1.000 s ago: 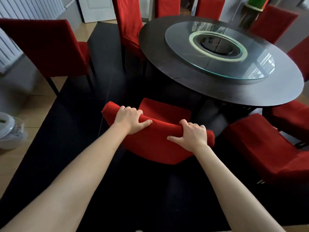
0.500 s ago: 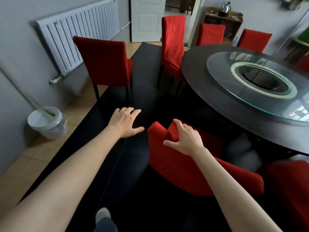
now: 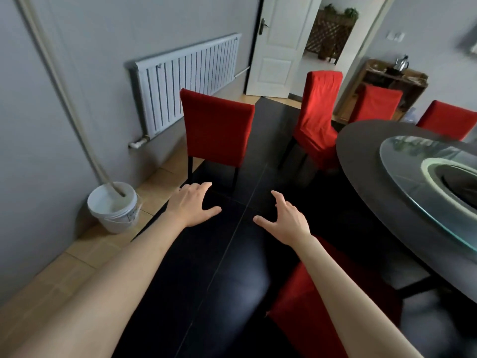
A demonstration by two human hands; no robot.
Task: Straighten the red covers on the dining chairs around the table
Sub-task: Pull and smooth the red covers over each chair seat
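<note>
Chair covers, all red, show on five chairs around the round dark counter. The nearest chair sits at the bottom of the view, under the right forearm, just beside the counter's near edge. Both hands hang in the air above the black floor, well apart from any cover. The left hand is palm down, its grip released, fingers spread and lightly bent, holding nothing. The right hand is likewise released, fingers splayed and slightly curved, thumb out toward the left hand.

To the left, a white bucket stands on the tan tiles against the grey wall, with a pale pole leaning out of it. Beyond the hands a second chair stands apart from the counter with its back toward the camera, its cover smooth. Behind it a white radiator hangs on the wall. Farther right, a third chair stands by the counter, its cover creased and hanging loose. A glass turntable lies on the counter. Two more chairs stand at the far side. At the back are a white door, ajar, and a wooden cabinet with a kettle on top.
</note>
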